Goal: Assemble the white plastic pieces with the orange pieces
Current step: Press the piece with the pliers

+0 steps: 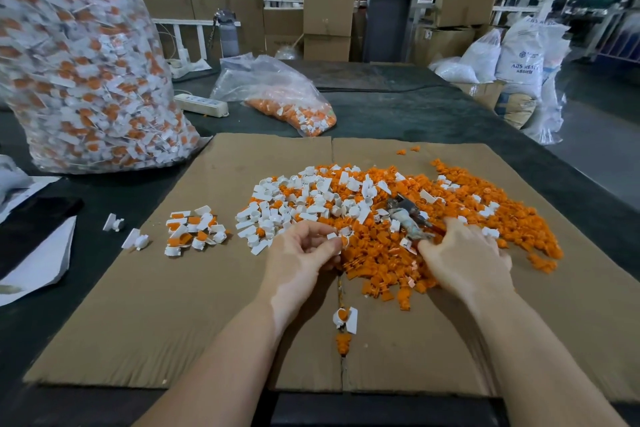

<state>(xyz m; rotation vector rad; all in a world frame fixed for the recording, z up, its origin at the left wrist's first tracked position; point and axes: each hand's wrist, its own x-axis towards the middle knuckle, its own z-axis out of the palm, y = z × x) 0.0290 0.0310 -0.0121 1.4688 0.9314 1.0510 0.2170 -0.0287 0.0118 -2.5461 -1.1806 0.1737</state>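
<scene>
White piece: pinched by left hand, at 9 o'clock of orange pile.
Right hand: fingers curled into orange pile; grasp cannot be told.

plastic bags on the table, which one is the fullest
The tall clear bag at far left, packed with white-and-orange pieces; the smaller bag behind the cardboard lies slumped, mostly empty.

Loose pieces pile on cardboard; assembled heap left; full bag behind-left.
</scene>
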